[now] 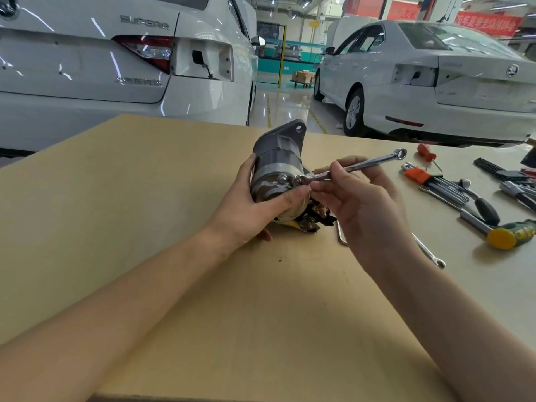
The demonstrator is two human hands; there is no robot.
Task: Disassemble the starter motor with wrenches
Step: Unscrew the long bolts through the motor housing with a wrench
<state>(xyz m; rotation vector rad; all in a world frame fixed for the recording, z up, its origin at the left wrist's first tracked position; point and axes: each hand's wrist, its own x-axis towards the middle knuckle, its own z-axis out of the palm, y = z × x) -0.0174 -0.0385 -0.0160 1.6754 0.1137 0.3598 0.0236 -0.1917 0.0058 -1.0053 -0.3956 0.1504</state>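
Early in the job, by the look of it. Motor (275, 172) lying on the cardboard (174, 256) near its far edge, mounting flange pointing away toward the cars, terminal end toward the camera. Housing in one piece: end cap on, band in place, no loose bolts or removed parts visible on the cardboard.

Left hand (255, 204) wrapped around the motor body, fingers curled over the near side, thumb up along the left flank, steadying it. Right hand (356, 195) pinching the shank of a wrench (348, 168) between thumb and fingertips, remaining fingers loosely curled. Ring end of the wrench seated on, or just at, a bolt (295, 180) on the end of the housing; a second bolt head (282, 179) just beside it, untouched. Cannot tell whether the first bolt is loosened at all.

Left to do, judging from this: both bolts out, end cap off, terminal nuts at the near end undone, internals separated.

Spare tools well off to the right on the table (478, 285): a hex key set (438, 184), a hammer (504, 235), a red-handled screwdriver (427, 153), another wrench (429, 250) partly hidden behind the right wrist.
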